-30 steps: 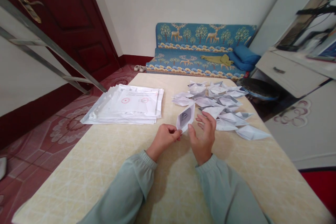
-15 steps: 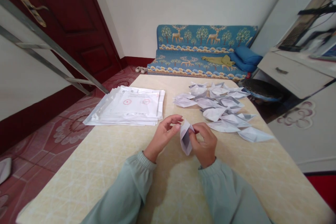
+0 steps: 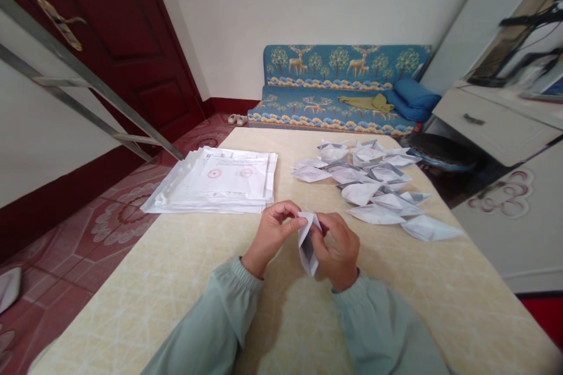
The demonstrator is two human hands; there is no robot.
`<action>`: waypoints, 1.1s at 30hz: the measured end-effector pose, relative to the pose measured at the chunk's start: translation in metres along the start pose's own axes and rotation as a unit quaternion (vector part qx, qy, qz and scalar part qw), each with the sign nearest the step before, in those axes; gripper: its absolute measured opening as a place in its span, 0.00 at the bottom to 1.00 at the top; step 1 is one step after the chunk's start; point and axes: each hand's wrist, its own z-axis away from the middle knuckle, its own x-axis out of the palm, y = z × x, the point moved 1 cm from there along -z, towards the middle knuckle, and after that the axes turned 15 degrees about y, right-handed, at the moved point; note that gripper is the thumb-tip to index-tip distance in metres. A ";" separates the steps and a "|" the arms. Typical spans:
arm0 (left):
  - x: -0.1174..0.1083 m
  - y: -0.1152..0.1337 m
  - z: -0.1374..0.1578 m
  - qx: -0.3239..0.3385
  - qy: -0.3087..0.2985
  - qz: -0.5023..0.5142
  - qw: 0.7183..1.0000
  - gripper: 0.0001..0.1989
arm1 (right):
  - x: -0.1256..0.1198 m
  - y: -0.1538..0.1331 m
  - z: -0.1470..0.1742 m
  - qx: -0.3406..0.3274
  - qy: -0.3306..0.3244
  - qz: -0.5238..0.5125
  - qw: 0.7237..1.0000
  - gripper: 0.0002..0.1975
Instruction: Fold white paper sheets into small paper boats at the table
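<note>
Between my two hands is a small folded paper boat (image 3: 308, 246), white outside with a greyish hollow, its long axis pointing toward me. My left hand (image 3: 276, 233) pinches its upper left edge between thumb and fingers. On the other side, my right hand (image 3: 338, 249) grips the right wall, thumb at the opening and some fingertips hidden behind the paper. Several finished-looking paper boats (image 3: 373, 211) of the same kind lie in a loose cluster to the right, beyond my right hand. A stack of printed paper sheets (image 3: 233, 179) with red stamps rests to the left.
The table (image 3: 176, 281) has a cream patterned cover. Past its far edge stands a blue sofa (image 3: 303, 94) with a deer print. A metal ladder (image 3: 97, 94) leans at the left by a dark red door (image 3: 118, 29). A white cabinet (image 3: 492, 129) and a dark round stool (image 3: 440, 149) are at the right.
My left hand has closed from loosely spread fingers onto the boat's upper left edge. The boat and both hands sit slightly lower in view. My right hand keeps its grip.
</note>
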 end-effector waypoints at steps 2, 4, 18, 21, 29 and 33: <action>0.000 -0.001 0.000 -0.007 -0.003 0.013 1.000 0.10 | 0.000 -0.001 0.000 0.016 0.001 -0.007 1.000 0.11; 0.000 -0.001 0.001 -0.014 -0.002 0.027 1.000 0.10 | 0.000 -0.002 -0.001 0.039 0.008 -0.020 0.999 0.10; -0.001 -0.002 0.002 -0.089 0.035 0.102 0.990 0.10 | 0.000 -0.002 -0.009 0.116 -0.080 -0.116 0.983 0.05; -0.001 0.000 0.002 -0.097 0.036 0.110 0.989 0.10 | 0.001 -0.002 -0.009 0.135 -0.081 -0.138 0.978 0.04; 0.001 0.000 0.003 -0.127 0.017 0.126 0.984 0.09 | 0.002 0.002 -0.009 0.209 -0.127 -0.228 0.943 0.06; -0.001 -0.002 0.003 -0.139 0.007 0.113 0.984 0.09 | 0.003 0.003 -0.010 0.215 -0.145 -0.236 0.936 0.07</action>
